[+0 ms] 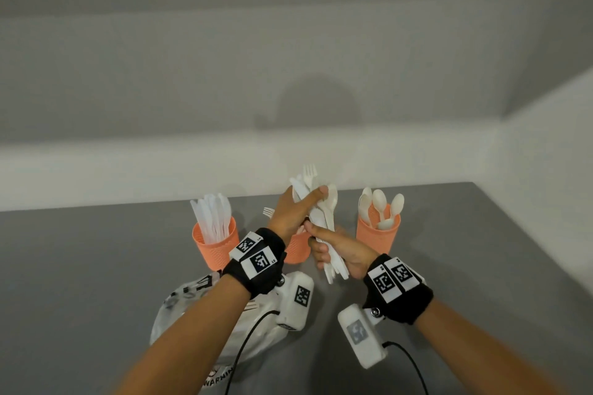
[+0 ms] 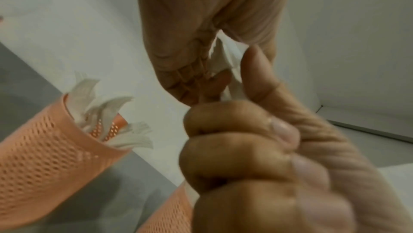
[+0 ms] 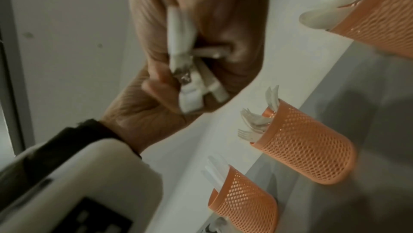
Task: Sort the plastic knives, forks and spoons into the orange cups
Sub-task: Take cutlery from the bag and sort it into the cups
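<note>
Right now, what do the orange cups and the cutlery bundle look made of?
Orange cups: probably plastic mesh; matte, with perforated walls that light shows through. Cutlery bundle: thin white plastic, slightly glossy. Both the left hand and right hand grip it.

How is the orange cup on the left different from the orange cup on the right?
The left cup holds flat, straight knives; the right cup holds round-bowled spoons. The knives are bright white, while the spoons look creamier. The left cup appears fuller, its knives packed side by side, whereas the right cup's few spoons fan apart. Both are orange mesh cups standing upright on the grey table, cutlery handles down.
</note>
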Motion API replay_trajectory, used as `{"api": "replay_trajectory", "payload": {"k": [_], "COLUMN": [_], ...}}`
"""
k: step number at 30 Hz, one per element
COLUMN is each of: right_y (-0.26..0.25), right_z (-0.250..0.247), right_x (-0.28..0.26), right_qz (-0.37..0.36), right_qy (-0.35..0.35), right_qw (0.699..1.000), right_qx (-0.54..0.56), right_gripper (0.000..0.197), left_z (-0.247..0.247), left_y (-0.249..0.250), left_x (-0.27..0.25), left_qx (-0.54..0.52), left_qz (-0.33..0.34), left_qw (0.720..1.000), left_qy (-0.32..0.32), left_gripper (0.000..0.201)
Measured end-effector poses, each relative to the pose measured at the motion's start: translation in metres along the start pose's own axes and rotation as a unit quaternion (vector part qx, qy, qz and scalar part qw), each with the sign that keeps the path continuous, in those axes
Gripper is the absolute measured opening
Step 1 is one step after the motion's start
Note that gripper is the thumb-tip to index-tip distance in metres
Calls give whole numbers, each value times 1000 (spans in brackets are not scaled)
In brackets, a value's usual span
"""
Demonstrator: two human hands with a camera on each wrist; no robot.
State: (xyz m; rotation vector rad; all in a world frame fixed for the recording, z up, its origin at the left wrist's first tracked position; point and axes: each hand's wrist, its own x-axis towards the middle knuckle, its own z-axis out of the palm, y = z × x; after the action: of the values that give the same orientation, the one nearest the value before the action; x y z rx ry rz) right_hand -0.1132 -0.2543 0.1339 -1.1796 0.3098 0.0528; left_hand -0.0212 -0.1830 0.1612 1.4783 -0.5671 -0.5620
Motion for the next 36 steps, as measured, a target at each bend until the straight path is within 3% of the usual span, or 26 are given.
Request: {"api": "replay_trajectory", "payload": {"k": [7,13,20,24,33,36], "right_y": [8,14,16,20,27,31], "right_z": [13,17,20,20,30,29], "right_x": [14,21,23,25,37,45], "right_qz": [-10,-13,-62,-61,-83,-92], "right_qy": [11,42,105,112,125,122], "right_qw": [999,998,992,991,988,988], "right_qx": [34,43,-22,-28,-32,-4], "right_gripper": [13,37,35,40,22,24], "left_z": [-27,-45,-50,-52,-63,-95], "left_y": [1,-2,-8,-14,-1,21], "left_x": [2,4,-3,-1,-23,-24], "left_qx": [91,117,68,89,64,70], "left_qz": [62,73,104,108,99,151], "left_qw": [987,978,973,966,978,959], "left_qy": [114,157,192,219,175,231], "left_gripper": [19,21,10,20,12,19]}}
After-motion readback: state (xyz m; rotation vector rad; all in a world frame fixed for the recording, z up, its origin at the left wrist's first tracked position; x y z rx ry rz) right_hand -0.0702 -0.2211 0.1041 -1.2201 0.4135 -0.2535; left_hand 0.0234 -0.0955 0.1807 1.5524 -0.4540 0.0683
